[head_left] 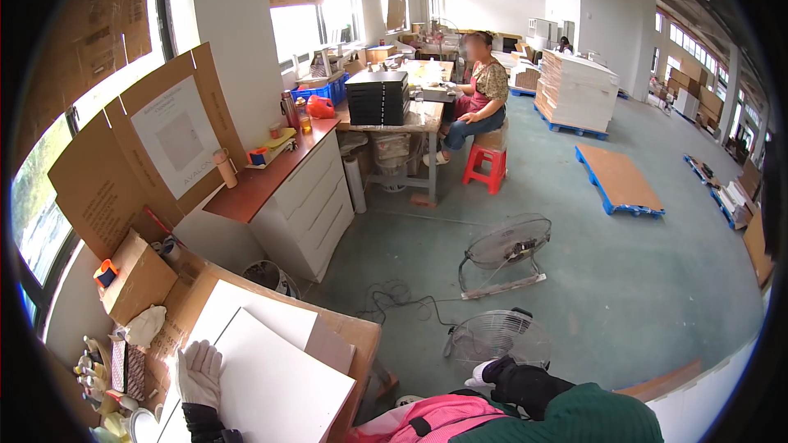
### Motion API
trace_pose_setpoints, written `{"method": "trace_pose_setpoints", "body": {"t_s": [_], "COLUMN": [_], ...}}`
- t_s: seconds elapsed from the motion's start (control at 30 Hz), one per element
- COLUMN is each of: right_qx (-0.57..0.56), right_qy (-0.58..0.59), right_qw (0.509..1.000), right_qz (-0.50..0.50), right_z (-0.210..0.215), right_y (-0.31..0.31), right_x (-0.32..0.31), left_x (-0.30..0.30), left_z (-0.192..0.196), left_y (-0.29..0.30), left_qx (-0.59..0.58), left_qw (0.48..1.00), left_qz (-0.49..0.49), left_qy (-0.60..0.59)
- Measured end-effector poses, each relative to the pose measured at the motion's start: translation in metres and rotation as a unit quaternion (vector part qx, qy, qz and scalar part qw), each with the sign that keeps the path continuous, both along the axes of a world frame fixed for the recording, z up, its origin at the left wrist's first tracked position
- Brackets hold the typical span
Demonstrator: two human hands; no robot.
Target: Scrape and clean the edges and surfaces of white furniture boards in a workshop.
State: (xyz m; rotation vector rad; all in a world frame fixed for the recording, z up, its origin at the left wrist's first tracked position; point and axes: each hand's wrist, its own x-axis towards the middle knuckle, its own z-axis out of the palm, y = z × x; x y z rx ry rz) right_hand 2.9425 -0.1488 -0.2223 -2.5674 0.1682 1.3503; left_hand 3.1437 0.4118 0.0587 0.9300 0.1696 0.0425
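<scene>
My left hand (201, 373), in a white glove with a dark cuff, is over the left part of a white panel (283, 377) on the bench. Its palm shows, the fingers are extended, and nothing is visible in it. Under that panel lies another white sheet (283, 316), with a dark line along the edge between them. My right hand (479, 374), also white-gloved below a black sleeve, hangs at my right side away from the bench. Little of its fingers shows. Behind it on the floor is a round fan (501, 336).
A cardboard box (139, 279) and several bottles (94, 369) crowd the bench's left side. Beyond stands a drawer cabinet (300, 205). A second fan (505, 246) and cables (394, 299) are on the floor. A seated person (484, 90) works at a farther table.
</scene>
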Motion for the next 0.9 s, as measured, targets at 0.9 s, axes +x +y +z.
{"method": "trace_pose_setpoints", "body": {"t_s": [0.9], "right_qx": [0.008], "right_qy": [-0.103], "right_qw": [0.994], "right_qz": [-0.03], "right_z": [-0.014], "right_y": [-0.002], "right_x": [-0.005], "left_x": [0.001], "left_z": [-0.001], "left_y": [0.005], "left_qx": [0.003], "left_qw": [1.0], "left_qz": [-0.02], "left_qy": [-0.008]}}
